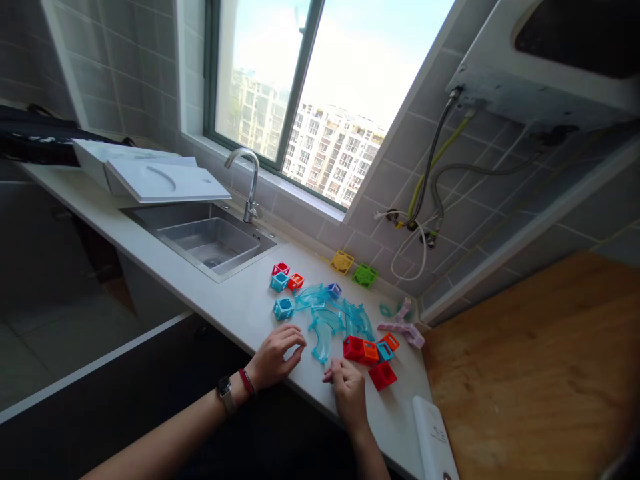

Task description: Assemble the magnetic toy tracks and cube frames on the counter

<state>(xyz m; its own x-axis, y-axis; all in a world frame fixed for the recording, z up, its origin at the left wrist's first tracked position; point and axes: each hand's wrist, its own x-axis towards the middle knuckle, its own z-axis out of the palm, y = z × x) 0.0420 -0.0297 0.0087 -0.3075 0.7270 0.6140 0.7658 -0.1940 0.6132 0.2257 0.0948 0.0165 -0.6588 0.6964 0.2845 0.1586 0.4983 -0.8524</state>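
Observation:
My left hand [277,353] hovers near the counter's front edge, fingers curved, with a gap to the thumb and nothing visible between them. My right hand [349,389] is to its right, fingers curled in and nothing seen in them. Just beyond both hands lies a curved translucent blue track piece [323,340], with more blue track pieces [356,319] behind it. Close to my right hand are a red cube block [353,348], an orange cube block [370,353] and a separate red block [383,376]. A blue cube block [283,308] sits beyond my left hand.
A steel sink [210,237] with a faucet [250,187] is at left, white foam packaging [167,179] behind it. Yellow [342,262] and green [365,275] pieces stand near the wall. Pink pieces [403,327], a white device [434,437] and a wooden board [530,373] are at right.

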